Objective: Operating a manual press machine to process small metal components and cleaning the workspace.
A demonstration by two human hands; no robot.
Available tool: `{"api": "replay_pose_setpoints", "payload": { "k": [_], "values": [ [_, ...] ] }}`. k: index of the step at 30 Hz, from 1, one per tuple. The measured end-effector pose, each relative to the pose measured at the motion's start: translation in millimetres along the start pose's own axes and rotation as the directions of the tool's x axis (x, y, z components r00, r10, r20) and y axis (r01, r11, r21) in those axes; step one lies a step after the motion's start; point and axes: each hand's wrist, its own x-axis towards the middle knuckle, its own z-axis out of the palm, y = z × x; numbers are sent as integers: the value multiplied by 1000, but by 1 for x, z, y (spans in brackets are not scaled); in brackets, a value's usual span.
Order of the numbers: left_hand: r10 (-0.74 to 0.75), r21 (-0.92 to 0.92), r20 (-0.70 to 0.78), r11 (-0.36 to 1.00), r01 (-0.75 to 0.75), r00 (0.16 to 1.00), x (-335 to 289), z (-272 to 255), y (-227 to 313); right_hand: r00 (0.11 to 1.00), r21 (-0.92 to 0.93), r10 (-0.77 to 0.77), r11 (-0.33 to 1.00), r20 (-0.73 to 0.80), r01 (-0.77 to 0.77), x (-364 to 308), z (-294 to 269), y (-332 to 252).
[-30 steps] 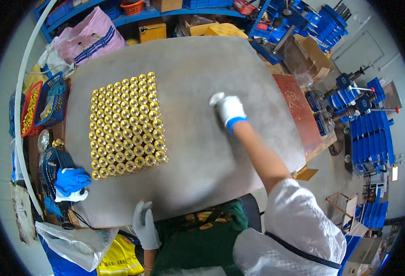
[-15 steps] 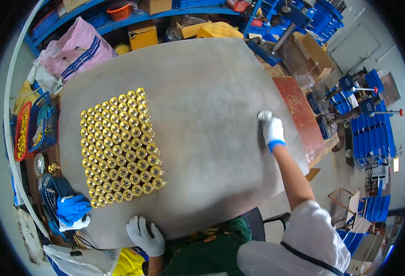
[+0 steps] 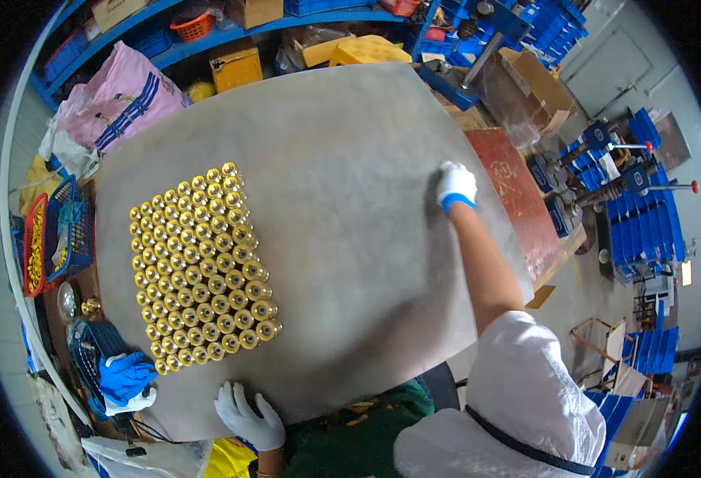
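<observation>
My right hand (image 3: 456,185), in a white glove with a blue cuff, is closed and held low over the far right of a grey metal-topped table (image 3: 350,199). Whatever its fingers hold is hidden beneath them. At the near edge, my left hand (image 3: 251,418), also white-gloved, lies on the tabletop with its fingers stretched and slightly apart, holding nothing. Left of the middle, many round brass-coloured fittings (image 3: 199,271) stand upright in close rows. The left hand is just below this block, not touching it.
Blue gloves (image 3: 125,376) lie by the table's near-left corner. Farther up that side are blue (image 3: 76,223) and red (image 3: 35,247) baskets, the latter with small yellow parts. A pink sack (image 3: 119,99) stands at the far left. A reddish board (image 3: 518,199) adjoins the right edge, near presses (image 3: 561,207).
My right hand has moved slightly away from me and left; the small silvery thing under its fingers no longer shows. My left hand stays by the near edge. The view has shifted a little.
</observation>
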Motion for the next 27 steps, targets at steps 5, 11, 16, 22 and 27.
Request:
{"api": "replay_pose_setpoints", "payload": {
  "k": [5,11,16,22,27],
  "values": [
    [14,90,-3,996,-14,1000,3,-17,-11,873,420,-482,810,79,409,-121,23,-247],
    [27,110,-27,994,-24,999,-1,-14,-8,822,507,-428,837,376,204,-262,-74,-111],
    [39,122,9,992,-40,999,-1,-18,-2,999,-211,-29,977,15,32,-157,-110,76],
    [54,124,12,991,-55,998,-5,-12,1,978,-130,160,981,136,-142,-31,-38,-64],
    [7,76,-20,997,-6,1000,-5,-15,-13,921,339,-361,893,150,295,-199,-67,-165]
  ]
}}
